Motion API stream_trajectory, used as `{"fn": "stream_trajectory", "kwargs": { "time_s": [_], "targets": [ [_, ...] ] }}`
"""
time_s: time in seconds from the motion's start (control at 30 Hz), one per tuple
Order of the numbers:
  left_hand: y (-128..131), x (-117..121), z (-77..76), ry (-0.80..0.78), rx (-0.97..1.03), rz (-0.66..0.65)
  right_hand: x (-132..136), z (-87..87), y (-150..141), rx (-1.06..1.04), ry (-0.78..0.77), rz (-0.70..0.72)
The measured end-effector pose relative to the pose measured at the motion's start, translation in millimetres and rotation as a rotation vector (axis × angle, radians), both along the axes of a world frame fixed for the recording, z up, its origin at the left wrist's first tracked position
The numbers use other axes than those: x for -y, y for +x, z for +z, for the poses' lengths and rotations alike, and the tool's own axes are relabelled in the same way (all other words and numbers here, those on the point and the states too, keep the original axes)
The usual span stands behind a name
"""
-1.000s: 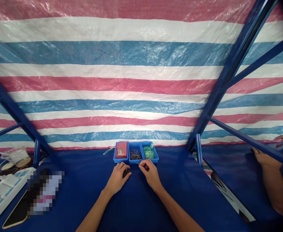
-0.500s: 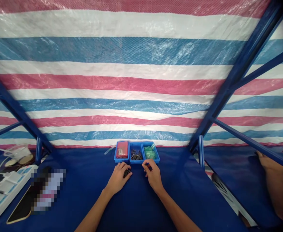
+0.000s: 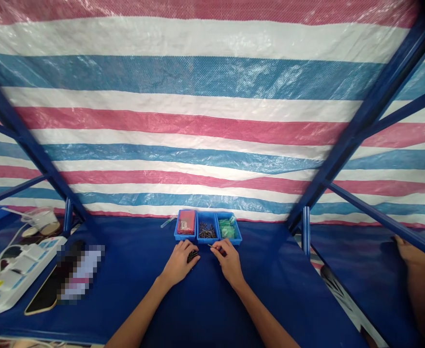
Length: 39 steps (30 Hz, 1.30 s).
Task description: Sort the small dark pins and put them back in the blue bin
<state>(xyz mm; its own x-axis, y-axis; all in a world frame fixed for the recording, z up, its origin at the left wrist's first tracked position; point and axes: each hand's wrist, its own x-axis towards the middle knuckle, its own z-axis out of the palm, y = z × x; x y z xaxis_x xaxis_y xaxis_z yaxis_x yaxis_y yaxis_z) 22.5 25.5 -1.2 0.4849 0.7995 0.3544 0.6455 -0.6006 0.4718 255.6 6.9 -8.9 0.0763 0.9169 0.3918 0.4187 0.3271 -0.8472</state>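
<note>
In front of the blue bins, my left hand is curled around a bunch of small dark screws, which show between thumb and fingers. Facing it, my right hand pinches a single screw between thumb and fingertips, its tip pointing left. Behind my hands three bins touch side by side. The left bin holds a red plastic bag. Loose dark screws lie in the middle bin. Green plastic bags fill the right bin.
A small clear plastic strip lies left of the bins. At the left are a power strip with cables and a dark phone. Blue frame posts flank the table; another person's arm is at far right.
My right hand has turned and come slightly left, and the screw in its fingertips now shows. My left hand stays nearly in place. The view has shifted a little.
</note>
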Motion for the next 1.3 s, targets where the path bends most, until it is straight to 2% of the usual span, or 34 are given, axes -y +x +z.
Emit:
{"fn": "stream_trajectory", "kwargs": {
  "time_s": [0.23,0.4,0.5,0.77,1.13,1.3],
  "targets": [
    [-1.4,1.1,-2.2,0.02,-0.001,0.027,8.2,2.2,-2.6,0.148,0.095,-0.033],
    [-1.3,2.7,-2.5,0.046,0.0,0.048,10.5,-2.2,-1.0,0.1,0.016,-0.023],
    [-1.1,3.5,-1.3,0.037,0.009,0.054,6.9,-5.3,0.9,0.054,-0.016,-0.071],
    [-1.2,3.1,-0.7,0.052,-0.004,0.052,4.8,-7.1,-0.3,0.184,0.067,-0.164],
    [0.1,3.2,-3.2,0.046,0.0,0.059,11.5,1.9,-4.4,0.222,0.079,-0.124],
    [-0.1,3.7,-1.4,0.042,0.002,0.055,9.2,-1.0,-2.8,0.221,0.099,-0.111]
  ]
}}
